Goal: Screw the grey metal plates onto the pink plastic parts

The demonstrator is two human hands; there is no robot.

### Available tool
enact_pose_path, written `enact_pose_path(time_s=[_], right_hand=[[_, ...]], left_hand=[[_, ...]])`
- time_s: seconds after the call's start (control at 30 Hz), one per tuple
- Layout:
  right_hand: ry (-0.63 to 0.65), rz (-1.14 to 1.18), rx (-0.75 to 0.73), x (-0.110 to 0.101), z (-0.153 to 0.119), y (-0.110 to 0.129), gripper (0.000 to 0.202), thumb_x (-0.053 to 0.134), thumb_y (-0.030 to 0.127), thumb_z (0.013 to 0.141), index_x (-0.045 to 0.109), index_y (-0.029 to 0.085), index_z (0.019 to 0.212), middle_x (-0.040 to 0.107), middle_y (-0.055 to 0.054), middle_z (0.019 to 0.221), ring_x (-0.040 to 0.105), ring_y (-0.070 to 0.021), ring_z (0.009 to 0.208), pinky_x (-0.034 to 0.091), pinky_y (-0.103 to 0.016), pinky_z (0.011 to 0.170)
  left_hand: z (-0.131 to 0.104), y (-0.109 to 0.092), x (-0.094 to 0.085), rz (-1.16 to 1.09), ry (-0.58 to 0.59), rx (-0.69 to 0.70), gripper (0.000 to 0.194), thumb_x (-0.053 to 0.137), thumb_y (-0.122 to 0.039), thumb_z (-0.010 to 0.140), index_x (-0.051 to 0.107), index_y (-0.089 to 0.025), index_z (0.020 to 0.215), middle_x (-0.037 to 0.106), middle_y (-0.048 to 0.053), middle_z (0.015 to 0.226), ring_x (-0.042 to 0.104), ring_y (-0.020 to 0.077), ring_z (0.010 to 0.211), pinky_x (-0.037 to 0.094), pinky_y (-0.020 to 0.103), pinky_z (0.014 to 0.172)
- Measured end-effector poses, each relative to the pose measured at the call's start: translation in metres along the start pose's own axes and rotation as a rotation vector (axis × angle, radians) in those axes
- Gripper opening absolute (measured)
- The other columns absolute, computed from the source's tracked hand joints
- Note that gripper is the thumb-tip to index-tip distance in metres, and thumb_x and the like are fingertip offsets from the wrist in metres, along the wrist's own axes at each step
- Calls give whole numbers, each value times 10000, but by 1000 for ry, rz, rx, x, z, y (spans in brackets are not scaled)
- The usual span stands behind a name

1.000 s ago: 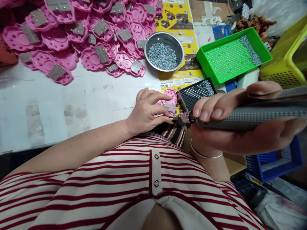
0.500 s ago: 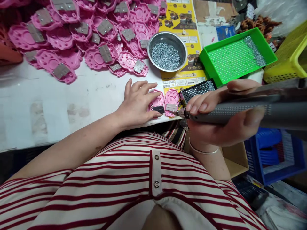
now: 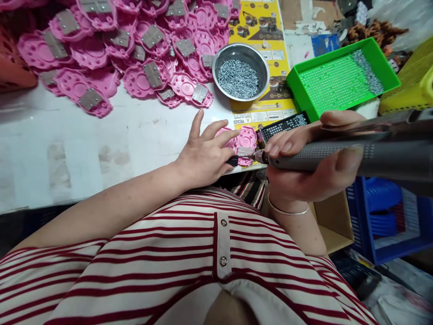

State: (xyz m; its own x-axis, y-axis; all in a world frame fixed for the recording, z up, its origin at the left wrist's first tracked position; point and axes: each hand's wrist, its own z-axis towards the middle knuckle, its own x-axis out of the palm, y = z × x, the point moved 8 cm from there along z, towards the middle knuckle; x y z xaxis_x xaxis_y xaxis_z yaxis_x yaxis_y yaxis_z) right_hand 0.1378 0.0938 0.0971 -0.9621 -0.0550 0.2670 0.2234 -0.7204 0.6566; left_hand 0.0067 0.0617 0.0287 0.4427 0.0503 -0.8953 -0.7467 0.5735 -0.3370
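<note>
**Right hand (image 3: pixel 297 183) holds a grey driver (image 3: pixel 314 154) at a pink shell (image 3: pixel 248 135) beside the left hand (image 3: pixel 201 158)**

The white table (image 3: pixel 84 158) stretches beneath and beyond the left hand. On it, beyond that hand and off to its left, spreads a heap of plated shells (image 3: pixel 152 36), pink with metal plates on many of them. A blue crate (image 3: pixel 402 255) stands to the right of the right wrist, past a cardboard box (image 3: pixel 333 237). Beyond the right hand is a green tray (image 3: pixel 331 83), small metal parts gathered at its right end.

The driver lies firmly in the right hand, fingers and thumb wrapped round its body, nose toward the left hand. Beyond the left fingertips sits a metal bowl (image 3: pixel 237 53) of small metal parts.

The left hand is fanned out, palm down. Just beyond the right fingertips, a black tray (image 3: pixel 274 130) is partly hidden.

2 shells lie side by side: 1 partly under the left fingers, the other between the hands. A black block (image 3: pixel 233 160) is at the left thumb and forefinger; whether they grip it cannot be told. The driver's bit (image 3: pixel 251 156) reaches the metal plate (image 3: pixel 246 152) on the shell between the hands.
</note>
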Motion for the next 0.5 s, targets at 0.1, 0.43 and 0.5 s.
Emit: enact_pose_path(time_s=[0.1, 0.43, 0.5], right_hand=[[8, -20, 16, 0, 0, 3, 253, 549, 476, 862, 677, 307, 999, 438, 84, 511, 372, -72, 347, 370, -207, 332], [-12, 40, 106, -3, 0, 8, 187, 632, 386, 839, 712, 263, 955, 499, 72, 520, 443, -71, 379, 456, -202, 381], [0, 66, 128, 1, -1, 7, 200, 628, 377, 832, 724, 259, 962, 510, 64, 531, 452, -77, 387, 458, -212, 381]], left_hand=[[4, -7, -1, 12, -2, 27, 200, 823, -301, 774, 756, -188, 925, 649, 87, 1354, 489, 394, 1338, 88, 749, 1209], [-3, 40, -21, -86, 79, -153, 219, 750, -410, 842, 799, -261, 994, 665, 68, 1347, 479, 392, 1341, 119, 740, 1184], [-4, 41, -17, -102, 114, -154, 215, 730, -406, 858, 798, -270, 1011, 652, 56, 1364, 461, 384, 1360, 91, 730, 1194]])
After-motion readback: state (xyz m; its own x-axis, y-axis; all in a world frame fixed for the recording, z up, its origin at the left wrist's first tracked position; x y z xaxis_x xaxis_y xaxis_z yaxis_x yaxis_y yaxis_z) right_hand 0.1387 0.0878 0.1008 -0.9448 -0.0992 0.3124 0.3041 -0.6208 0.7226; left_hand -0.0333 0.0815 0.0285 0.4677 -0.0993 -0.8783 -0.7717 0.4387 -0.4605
